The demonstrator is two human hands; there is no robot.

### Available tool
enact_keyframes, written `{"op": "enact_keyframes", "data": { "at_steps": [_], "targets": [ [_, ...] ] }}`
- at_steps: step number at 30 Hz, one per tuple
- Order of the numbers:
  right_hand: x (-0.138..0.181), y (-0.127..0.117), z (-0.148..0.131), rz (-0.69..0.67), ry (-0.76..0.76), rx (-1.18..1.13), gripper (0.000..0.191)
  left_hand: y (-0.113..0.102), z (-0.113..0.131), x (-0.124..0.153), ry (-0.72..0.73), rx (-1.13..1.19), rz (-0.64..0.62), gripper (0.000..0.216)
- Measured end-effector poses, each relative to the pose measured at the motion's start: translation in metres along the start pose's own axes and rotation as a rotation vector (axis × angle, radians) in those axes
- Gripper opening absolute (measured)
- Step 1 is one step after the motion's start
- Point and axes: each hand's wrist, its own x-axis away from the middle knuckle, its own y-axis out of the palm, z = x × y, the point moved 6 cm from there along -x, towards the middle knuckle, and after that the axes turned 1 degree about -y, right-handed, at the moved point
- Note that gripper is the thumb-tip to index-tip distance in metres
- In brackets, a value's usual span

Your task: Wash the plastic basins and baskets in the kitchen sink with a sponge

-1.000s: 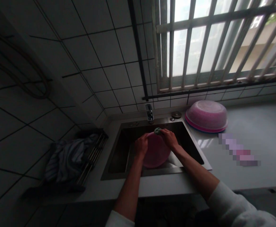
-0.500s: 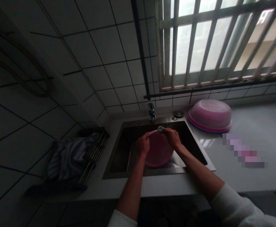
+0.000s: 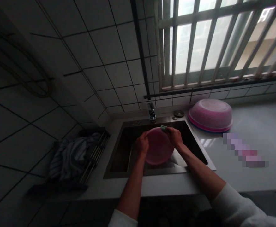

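A round pink basin (image 3: 159, 148) is held tilted over the sink (image 3: 123, 151), its inside facing me. My left hand (image 3: 142, 143) is closed around the basin's left rim. At the upper right rim, my right hand (image 3: 175, 136) pinches a small greenish scrubbing cloth (image 3: 163, 127) against the edge. Whether the cloth is a rag or a scouring pad cannot be made out. Behind the basin stands a chrome faucet (image 3: 151, 113).
Upside-down pink basins (image 3: 210, 115) are stacked on the counter (image 3: 258, 123) right of the sink. A drain strainer (image 3: 178, 113) lies behind the sink. To the left, striped cloth (image 3: 69, 157) sits beside a metal rack (image 3: 94, 157). A barred window (image 3: 199, 47) is above.
The right hand has moved slightly to the right along the rim with the cloth. The basin has risen a little, and the left hand still grips it.
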Motion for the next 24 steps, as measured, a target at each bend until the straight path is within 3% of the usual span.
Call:
{"op": "enact_keyframes", "data": {
  "at_steps": [6,8,15,18,22,24],
  "targets": [
    [0.012,0.029,-0.037,-0.113,-0.232,0.024,0.039,0.021,0.01,0.005,0.061,-0.104,-0.185,0.033],
    [0.012,0.034,-0.042,-0.137,-0.286,0.029,0.044,0.021,0.011,0.005,0.047,-0.144,-0.194,0.032],
    [-0.001,0.0,0.0,0.053,-0.061,-0.041,0.029,0.002,0.004,0.003,-0.044,-0.089,-0.023,0.044],
    [0.004,0.006,-0.011,0.028,-0.104,-0.025,0.032,0.01,0.005,0.004,-0.014,-0.095,-0.062,0.04],
    [0.011,0.03,-0.042,-0.118,-0.249,-0.001,0.042,0.024,0.012,0.006,0.053,-0.159,-0.188,0.033],
    [0.01,0.033,-0.043,-0.134,-0.247,-0.004,0.043,0.022,0.014,0.007,0.041,-0.172,-0.177,0.032]
  ]
}}
